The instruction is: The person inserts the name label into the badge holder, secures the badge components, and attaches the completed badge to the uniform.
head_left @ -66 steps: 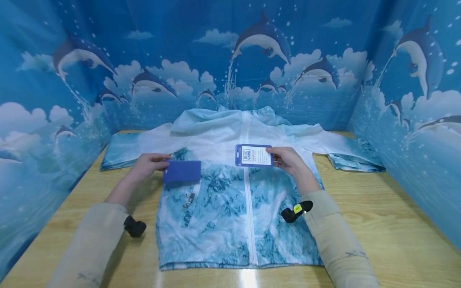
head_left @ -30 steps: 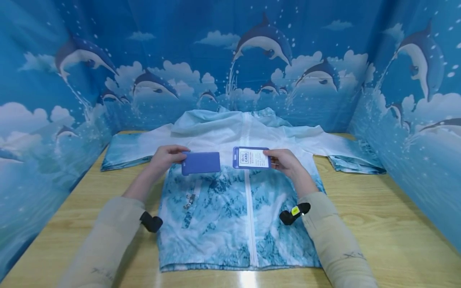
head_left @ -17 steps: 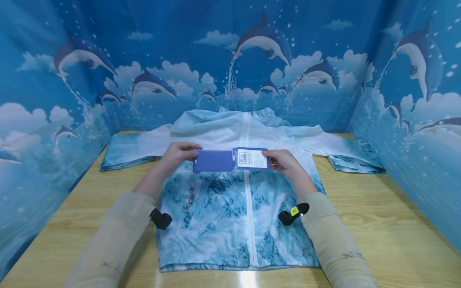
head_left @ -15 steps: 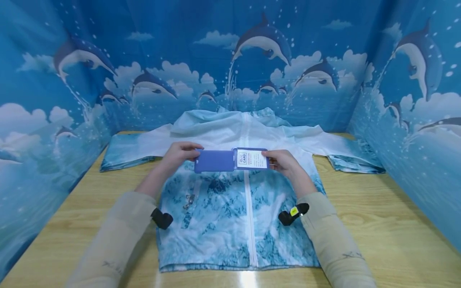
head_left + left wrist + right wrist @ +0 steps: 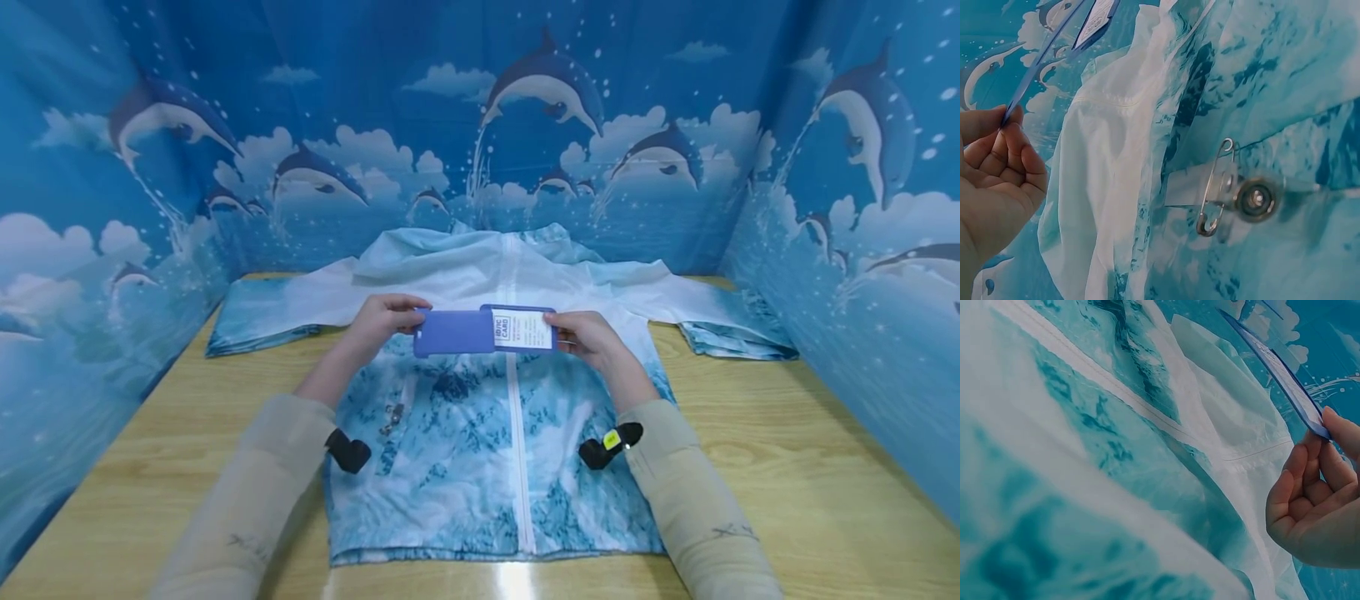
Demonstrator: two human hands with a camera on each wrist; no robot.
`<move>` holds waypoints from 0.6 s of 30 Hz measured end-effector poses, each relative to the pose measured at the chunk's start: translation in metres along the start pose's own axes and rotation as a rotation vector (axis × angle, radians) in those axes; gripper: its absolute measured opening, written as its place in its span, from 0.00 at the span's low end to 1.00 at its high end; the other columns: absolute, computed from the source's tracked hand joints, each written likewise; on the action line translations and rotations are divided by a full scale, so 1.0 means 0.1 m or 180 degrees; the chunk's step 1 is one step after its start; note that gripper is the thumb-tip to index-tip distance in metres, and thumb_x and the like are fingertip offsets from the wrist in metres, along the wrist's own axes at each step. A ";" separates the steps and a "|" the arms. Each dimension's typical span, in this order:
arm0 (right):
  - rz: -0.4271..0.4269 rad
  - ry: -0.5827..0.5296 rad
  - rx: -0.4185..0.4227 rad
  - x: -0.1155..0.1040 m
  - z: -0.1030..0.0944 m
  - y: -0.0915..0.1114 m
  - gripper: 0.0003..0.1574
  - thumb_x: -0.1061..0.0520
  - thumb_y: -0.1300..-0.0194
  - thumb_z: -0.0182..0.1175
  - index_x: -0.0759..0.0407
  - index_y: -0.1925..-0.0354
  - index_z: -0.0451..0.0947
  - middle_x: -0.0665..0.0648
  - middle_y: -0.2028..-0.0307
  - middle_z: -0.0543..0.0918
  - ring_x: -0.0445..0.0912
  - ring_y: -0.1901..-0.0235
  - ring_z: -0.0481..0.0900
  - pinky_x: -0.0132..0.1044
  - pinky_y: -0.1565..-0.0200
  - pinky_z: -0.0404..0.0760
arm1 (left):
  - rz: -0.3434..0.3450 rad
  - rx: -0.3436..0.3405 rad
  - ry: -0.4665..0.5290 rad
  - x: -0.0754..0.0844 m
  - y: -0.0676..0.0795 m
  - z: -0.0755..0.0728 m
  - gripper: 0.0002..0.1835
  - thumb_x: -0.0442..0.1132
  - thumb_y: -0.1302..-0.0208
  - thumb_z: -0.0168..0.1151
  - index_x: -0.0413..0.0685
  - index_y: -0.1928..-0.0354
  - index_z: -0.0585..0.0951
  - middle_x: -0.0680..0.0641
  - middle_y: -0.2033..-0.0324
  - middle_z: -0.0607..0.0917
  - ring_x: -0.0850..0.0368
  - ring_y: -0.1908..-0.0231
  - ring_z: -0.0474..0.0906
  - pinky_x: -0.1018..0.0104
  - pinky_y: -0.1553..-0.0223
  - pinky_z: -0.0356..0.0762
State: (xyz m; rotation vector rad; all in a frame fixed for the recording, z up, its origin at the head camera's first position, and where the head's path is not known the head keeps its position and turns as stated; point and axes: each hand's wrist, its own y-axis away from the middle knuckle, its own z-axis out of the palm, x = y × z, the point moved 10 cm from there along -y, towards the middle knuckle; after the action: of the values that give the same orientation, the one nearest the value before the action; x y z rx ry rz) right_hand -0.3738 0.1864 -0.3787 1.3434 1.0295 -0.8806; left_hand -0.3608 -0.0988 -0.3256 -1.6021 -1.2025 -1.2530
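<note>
My left hand (image 5: 381, 327) pinches the left end of a plain blue-purple plastic cover (image 5: 453, 332) between thumb and fingers. My right hand (image 5: 590, 335) pinches the right end of a badge holder (image 5: 534, 329) with a blue frame and a white card printed "ID/IC CARD". Both pieces are held level above the jacket, and the cover's right end overlaps the holder's left end. Edge-on, the cover (image 5: 1038, 59) shows thin in the left wrist view, and the holder (image 5: 1291, 384) in the right wrist view.
Beneath the hands a blue and white zip jacket (image 5: 442, 492) lies spread on the wooden table (image 5: 787, 458), sleeves out sideways. A badge clip with a safety pin (image 5: 1216, 187) lies on its left front. Dolphin-print curtains (image 5: 360, 108) enclose the back and sides.
My left hand has carried the cover rightward from the jacket's left side to meet the holder, and it now overlaps the holder's left end. My right hand has shifted slightly left.
</note>
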 end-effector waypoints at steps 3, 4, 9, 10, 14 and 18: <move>-0.0008 -0.0012 -0.0008 -0.01 0.01 0.00 0.26 0.51 0.37 0.60 0.66 0.47 0.73 0.53 0.69 0.81 0.42 0.71 0.78 0.33 0.66 0.75 | -0.0023 0.0012 0.0047 0.00 -0.01 0.01 0.17 0.34 0.34 0.54 0.31 0.47 0.76 0.42 0.59 0.81 0.58 0.64 0.77 0.43 0.47 0.66; -0.0006 -0.0007 -0.0015 -0.01 0.01 0.00 0.26 0.51 0.36 0.60 0.67 0.46 0.73 0.53 0.69 0.81 0.42 0.71 0.78 0.33 0.65 0.75 | -0.0035 0.0018 0.0051 -0.01 -0.01 0.01 0.16 0.34 0.34 0.54 0.32 0.47 0.76 0.43 0.60 0.81 0.58 0.65 0.77 0.43 0.47 0.66; -0.0006 0.0023 -0.0022 -0.02 0.03 0.01 0.26 0.51 0.35 0.59 0.67 0.46 0.72 0.52 0.68 0.81 0.42 0.70 0.78 0.34 0.64 0.75 | -0.0106 0.0047 0.0057 -0.05 -0.03 0.00 0.16 0.35 0.34 0.55 0.33 0.47 0.76 0.42 0.59 0.81 0.57 0.64 0.77 0.43 0.47 0.66; -0.0007 0.0023 -0.0026 -0.02 0.03 0.02 0.26 0.51 0.35 0.58 0.67 0.46 0.72 0.52 0.68 0.80 0.42 0.70 0.78 0.34 0.63 0.75 | -0.0116 0.0057 0.0061 -0.05 -0.03 -0.01 0.16 0.35 0.34 0.55 0.34 0.47 0.77 0.42 0.59 0.81 0.56 0.64 0.77 0.44 0.47 0.66; -0.0021 0.0017 -0.0051 -0.03 0.05 0.03 0.26 0.50 0.36 0.59 0.66 0.46 0.73 0.52 0.69 0.80 0.42 0.70 0.77 0.37 0.60 0.75 | -0.0134 0.0094 0.0067 -0.07 -0.06 -0.02 0.17 0.36 0.34 0.55 0.34 0.47 0.77 0.41 0.58 0.81 0.55 0.63 0.77 0.44 0.46 0.66; -0.0055 0.0018 -0.0087 -0.04 0.07 0.03 0.25 0.51 0.36 0.59 0.66 0.47 0.73 0.53 0.69 0.81 0.43 0.72 0.77 0.38 0.60 0.73 | -0.0143 0.0112 0.0075 -0.09 -0.07 -0.03 0.17 0.36 0.34 0.55 0.33 0.47 0.77 0.40 0.57 0.81 0.55 0.63 0.77 0.44 0.46 0.66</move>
State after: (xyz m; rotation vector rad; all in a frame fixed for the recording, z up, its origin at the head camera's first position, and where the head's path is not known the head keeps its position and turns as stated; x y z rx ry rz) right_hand -0.3720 0.1796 -0.3744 1.3165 1.0553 -0.8730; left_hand -0.3689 -0.1018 -0.3337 -1.5388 -1.2452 -1.2687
